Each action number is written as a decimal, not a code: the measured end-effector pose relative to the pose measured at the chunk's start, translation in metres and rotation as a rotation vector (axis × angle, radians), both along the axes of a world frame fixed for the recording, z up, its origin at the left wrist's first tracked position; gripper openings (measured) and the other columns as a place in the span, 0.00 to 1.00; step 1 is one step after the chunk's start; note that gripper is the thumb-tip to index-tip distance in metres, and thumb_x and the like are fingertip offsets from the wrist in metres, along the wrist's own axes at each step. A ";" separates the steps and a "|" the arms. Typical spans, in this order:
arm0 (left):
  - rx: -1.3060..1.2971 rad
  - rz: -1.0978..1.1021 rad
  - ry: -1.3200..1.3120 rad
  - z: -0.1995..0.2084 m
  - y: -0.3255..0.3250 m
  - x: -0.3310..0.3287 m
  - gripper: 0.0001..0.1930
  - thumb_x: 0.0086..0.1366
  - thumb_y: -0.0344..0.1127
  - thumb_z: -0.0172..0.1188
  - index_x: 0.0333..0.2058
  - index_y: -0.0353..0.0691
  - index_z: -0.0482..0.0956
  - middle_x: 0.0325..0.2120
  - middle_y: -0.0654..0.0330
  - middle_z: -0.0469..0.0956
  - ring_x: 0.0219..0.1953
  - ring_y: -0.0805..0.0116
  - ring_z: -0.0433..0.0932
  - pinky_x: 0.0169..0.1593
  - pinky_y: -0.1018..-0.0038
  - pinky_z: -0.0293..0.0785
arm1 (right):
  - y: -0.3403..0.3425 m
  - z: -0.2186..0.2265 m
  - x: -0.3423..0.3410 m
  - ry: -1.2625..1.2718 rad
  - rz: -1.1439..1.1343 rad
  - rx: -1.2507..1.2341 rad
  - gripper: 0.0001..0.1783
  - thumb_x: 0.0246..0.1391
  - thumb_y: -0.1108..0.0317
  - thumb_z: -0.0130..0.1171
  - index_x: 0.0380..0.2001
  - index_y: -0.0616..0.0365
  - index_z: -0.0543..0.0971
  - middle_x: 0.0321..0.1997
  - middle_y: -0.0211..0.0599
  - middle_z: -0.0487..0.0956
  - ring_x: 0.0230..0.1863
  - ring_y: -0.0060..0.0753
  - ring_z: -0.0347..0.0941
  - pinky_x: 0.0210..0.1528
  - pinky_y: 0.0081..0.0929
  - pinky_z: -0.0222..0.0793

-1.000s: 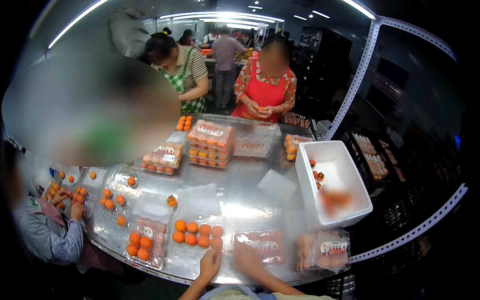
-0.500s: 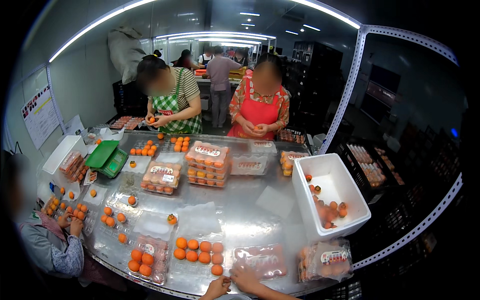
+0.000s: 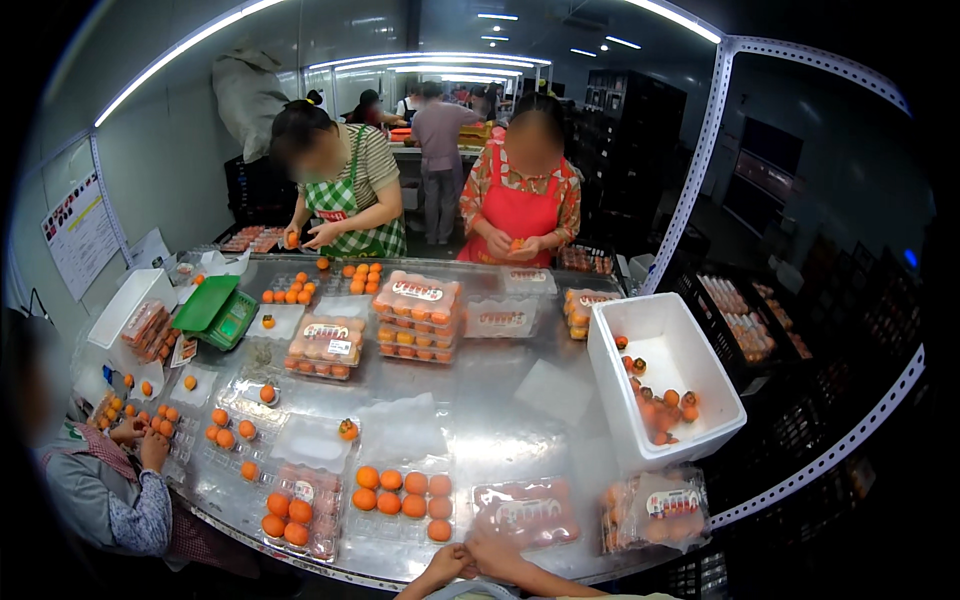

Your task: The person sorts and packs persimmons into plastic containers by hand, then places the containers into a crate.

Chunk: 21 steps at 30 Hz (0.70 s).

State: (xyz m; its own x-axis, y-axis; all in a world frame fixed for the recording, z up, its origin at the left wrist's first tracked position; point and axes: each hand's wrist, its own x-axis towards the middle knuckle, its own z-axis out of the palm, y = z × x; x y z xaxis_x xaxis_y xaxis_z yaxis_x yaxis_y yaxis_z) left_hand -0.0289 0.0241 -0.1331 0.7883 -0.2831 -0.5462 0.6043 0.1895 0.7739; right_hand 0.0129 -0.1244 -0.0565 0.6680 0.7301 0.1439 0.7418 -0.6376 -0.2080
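Note:
At the table's near edge my left hand [image 3: 450, 564] and my right hand [image 3: 496, 556] meet, fingers curled in toward each other; whatever lies between them is hidden. Just beyond them is a closed clear pack [image 3: 527, 512] with a label. To the left, an open clear tray [image 3: 398, 520] holds several orange fruits [image 3: 414, 505] that look like persimmons, in rows. Its raised lid side carries a white foam sheet [image 3: 404, 425]. One loose persimmon [image 3: 348, 429] with its leafy cap stands beside that sheet.
A white foam box [image 3: 668, 385] with several persimmons stands at right, with a wrapped fruit pack [image 3: 655, 510] before it. Stacked packs [image 3: 418, 315] and a green scale [image 3: 220, 312] sit toward the back. Two co-workers face me across the metal table [image 3: 500, 400]; another works at left.
My right hand has drawn back from the closed pack toward my left hand, and the two now meet. The view has shifted slightly. The co-workers' hands have moved a little.

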 end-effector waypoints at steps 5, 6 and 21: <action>-0.023 -0.004 0.088 0.003 0.002 0.005 0.12 0.62 0.32 0.53 0.42 0.30 0.73 0.35 0.51 0.78 0.33 0.60 0.80 0.36 0.71 0.80 | 0.006 -0.012 0.008 0.242 0.090 -0.243 0.20 0.43 0.54 0.58 0.36 0.55 0.76 0.41 0.35 0.74 0.61 0.48 0.55 0.45 0.83 0.44; -0.037 -0.021 0.107 0.002 0.002 0.005 0.13 0.62 0.32 0.53 0.42 0.29 0.72 0.35 0.51 0.78 0.34 0.59 0.80 0.37 0.70 0.80 | 0.004 -0.010 0.009 0.215 0.121 -0.213 0.18 0.44 0.55 0.57 0.35 0.55 0.77 0.39 0.36 0.75 0.61 0.48 0.55 0.45 0.83 0.44; -0.030 0.049 0.070 -0.001 -0.004 0.004 0.12 0.66 0.33 0.46 0.42 0.29 0.69 0.34 0.49 0.77 0.34 0.60 0.80 0.37 0.68 0.80 | 0.011 -0.032 0.001 -0.037 0.101 -0.091 0.12 0.42 0.64 0.56 0.30 0.59 0.76 0.30 0.42 0.77 0.58 0.59 0.58 0.46 0.82 0.42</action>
State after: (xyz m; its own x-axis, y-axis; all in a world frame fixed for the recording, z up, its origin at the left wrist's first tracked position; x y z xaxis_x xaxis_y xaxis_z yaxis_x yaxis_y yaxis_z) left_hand -0.0251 0.0205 -0.1337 0.7622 -0.2620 -0.5919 0.6457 0.2431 0.7239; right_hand 0.0136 -0.1132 -0.0882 0.5859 0.8045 0.0972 0.8092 -0.5744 -0.1238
